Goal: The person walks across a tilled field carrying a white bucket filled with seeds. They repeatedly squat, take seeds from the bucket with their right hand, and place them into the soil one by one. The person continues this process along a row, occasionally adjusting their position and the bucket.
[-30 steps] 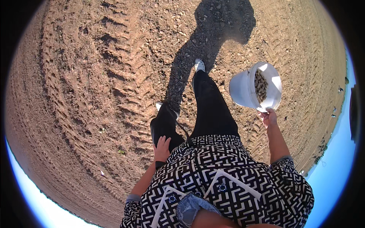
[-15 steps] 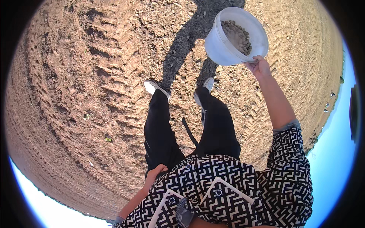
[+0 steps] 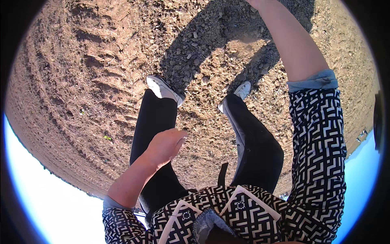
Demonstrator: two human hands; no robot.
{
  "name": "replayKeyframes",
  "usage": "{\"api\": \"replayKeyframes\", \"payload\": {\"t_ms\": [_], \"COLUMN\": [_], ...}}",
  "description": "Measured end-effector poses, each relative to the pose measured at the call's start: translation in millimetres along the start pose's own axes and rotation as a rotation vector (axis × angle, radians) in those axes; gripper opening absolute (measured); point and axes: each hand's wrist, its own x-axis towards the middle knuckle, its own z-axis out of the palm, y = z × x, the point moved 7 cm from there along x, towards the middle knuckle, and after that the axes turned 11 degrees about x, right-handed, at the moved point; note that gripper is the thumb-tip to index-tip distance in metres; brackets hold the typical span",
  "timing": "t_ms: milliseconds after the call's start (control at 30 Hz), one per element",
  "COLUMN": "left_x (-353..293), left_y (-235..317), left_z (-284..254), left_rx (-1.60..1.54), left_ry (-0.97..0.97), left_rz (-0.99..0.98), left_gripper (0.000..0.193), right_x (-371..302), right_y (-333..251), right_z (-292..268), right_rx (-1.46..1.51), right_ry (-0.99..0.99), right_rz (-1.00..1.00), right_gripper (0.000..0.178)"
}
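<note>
Over the left thigh hangs the left hand [image 3: 164,145], its fingers [image 3: 178,140] loosely curled and holding nothing, just above the black trouser leg [image 3: 156,134]. Up at the picture's top edge the right forearm [image 3: 290,40] stretches out over the tilled soil [image 3: 81,81] — the right hand is cut off there, so its grip cannot be told.

1. Your left hand [image 3: 164,145] hangs empty, fingers loosely curled, in front of your left thigh.
2. Your right forearm [image 3: 294,44] reaches up past the top edge; its hand is out of sight.
3. Your white shoes [image 3: 162,87] stand on tilled, stony soil [image 3: 81,81].
</note>
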Motion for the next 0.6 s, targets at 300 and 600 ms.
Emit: {"api": "replayKeyframes", "payload": {"t_ms": [300, 600], "left_x": [291, 371], "left_y": [-151, -174], "left_z": [-36, -58], "left_rx": [0.077, 0.555], "left_ry": [0.701, 0.592], "left_rz": [-0.094, 0.191], "left_gripper": [0.049, 0.023], "right_x": [-48, -16], "right_y": [-6, 29], "right_z": [11, -188], "right_rx": [-0.456, -1.393], "right_ry": [-0.200, -0.159], "right_rz": [0.023, 0.139], "right_gripper": [0.049, 0.024]}}
